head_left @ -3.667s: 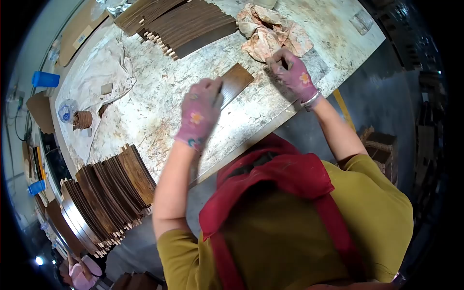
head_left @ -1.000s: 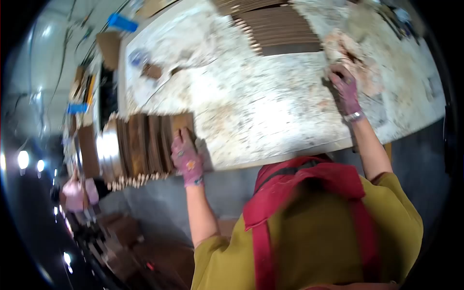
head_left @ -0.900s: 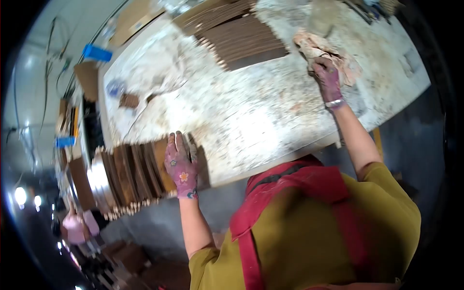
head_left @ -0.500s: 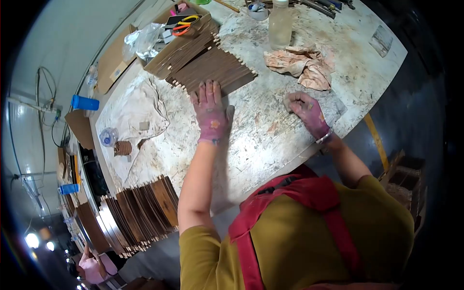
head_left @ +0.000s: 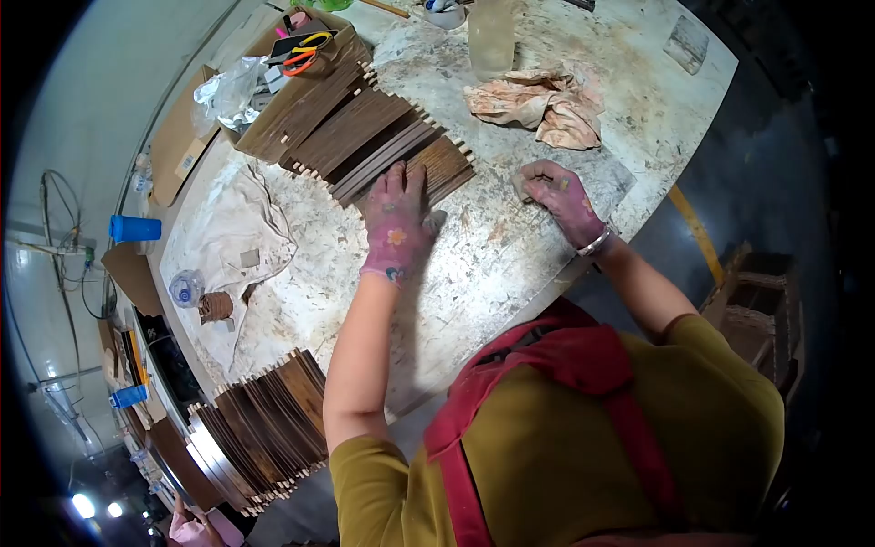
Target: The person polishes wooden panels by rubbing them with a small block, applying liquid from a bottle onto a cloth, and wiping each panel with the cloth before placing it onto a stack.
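Observation:
My left hand (head_left: 396,226), in a stained pink glove with a flower print, lies with its fingers stretched over the near edge of a fanned row of dark brown wooden boards (head_left: 369,123). Pale pegs stick out along both ends of the boards. Under and beside my fingertips is a lighter brown board (head_left: 442,171), with greyish edges of others behind it. Off to the right, my right hand (head_left: 561,205), gloved alike, hovers or rests at the tabletop with curled fingers; whatever is in them, if anything, is hidden.
A crumpled stained cloth (head_left: 547,108) and a cloudy bottle (head_left: 492,41) lie beyond my right hand. Behind the boards stands a cardboard box (head_left: 342,50) with scissors. More pegged boards (head_left: 264,428) stand at lower left, near a white cloth (head_left: 232,219). Another person (head_left: 191,529) is far back.
The near boards have spread apart, showing grey edges and a lighter brown face by my left fingers. The whole view has shifted slightly; my right hand keeps its curled pose.

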Motion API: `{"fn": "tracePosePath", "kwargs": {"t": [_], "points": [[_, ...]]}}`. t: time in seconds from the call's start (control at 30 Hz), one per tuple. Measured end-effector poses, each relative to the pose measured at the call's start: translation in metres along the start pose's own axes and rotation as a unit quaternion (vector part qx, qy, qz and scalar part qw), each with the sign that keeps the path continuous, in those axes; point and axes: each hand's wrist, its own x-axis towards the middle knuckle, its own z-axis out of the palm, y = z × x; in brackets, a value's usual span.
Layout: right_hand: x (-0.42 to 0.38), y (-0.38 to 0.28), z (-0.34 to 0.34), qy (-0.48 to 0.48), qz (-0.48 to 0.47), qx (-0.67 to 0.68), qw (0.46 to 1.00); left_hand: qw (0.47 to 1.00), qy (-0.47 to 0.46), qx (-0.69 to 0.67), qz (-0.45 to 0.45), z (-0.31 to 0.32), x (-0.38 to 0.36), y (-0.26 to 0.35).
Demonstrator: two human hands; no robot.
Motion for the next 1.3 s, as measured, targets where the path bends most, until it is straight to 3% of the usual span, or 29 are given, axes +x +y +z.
{"fn": "tracePosePath", "kwargs": {"t": [0.1, 0.23, 0.27, 0.4, 0.6, 0.8, 1.0, 1.1, 1.2, 1.23, 1.3], "points": [[0.000, -0.008, 0.003, 0.013, 0.014, 0.001, 1.000, 0.986, -0.129, -0.056, -0.091, -0.020, 0.009, 0.007], [0.003, -0.009, 0.001, 0.014, 0.025, -0.006, 1.000, 0.986, -0.083, -0.118, -0.078, 0.004, 0.005, -0.008], [0.003, -0.009, 0.001, 0.019, 0.028, -0.007, 0.999, 0.992, -0.068, -0.069, -0.078, 0.013, 0.002, -0.012], [0.004, -0.008, 0.000, 0.016, 0.036, -0.016, 0.999, 0.981, -0.142, -0.100, -0.084, -0.005, -0.023, 0.018], [0.019, -0.017, 0.023, -0.044, 0.023, -0.135, 0.990, 0.992, -0.035, -0.092, -0.076, 0.016, -0.074, 0.055], [0.040, -0.022, 0.045, -0.066, -0.040, -0.370, 0.926, 0.989, -0.044, -0.102, -0.095, 0.015, -0.073, 0.056], [0.020, -0.015, 0.039, -0.052, -0.090, -0.432, 0.896, 0.989, -0.065, -0.092, -0.097, 0.011, -0.072, 0.057], [-0.009, -0.038, 0.027, -0.124, -0.018, -0.435, 0.892, 0.986, -0.075, -0.110, -0.104, 0.009, -0.070, 0.057], [-0.018, -0.053, 0.008, -0.191, 0.052, -0.345, 0.918, 0.996, 0.045, -0.071, -0.041, 0.007, -0.073, 0.059], [-0.015, -0.056, 0.006, -0.165, 0.048, -0.302, 0.938, 0.994, 0.051, -0.090, -0.034, 0.004, -0.073, 0.063], [0.007, -0.054, 0.005, -0.147, -0.052, -0.301, 0.941, 0.990, 0.059, -0.127, -0.023, -0.002, -0.079, 0.077]]}}
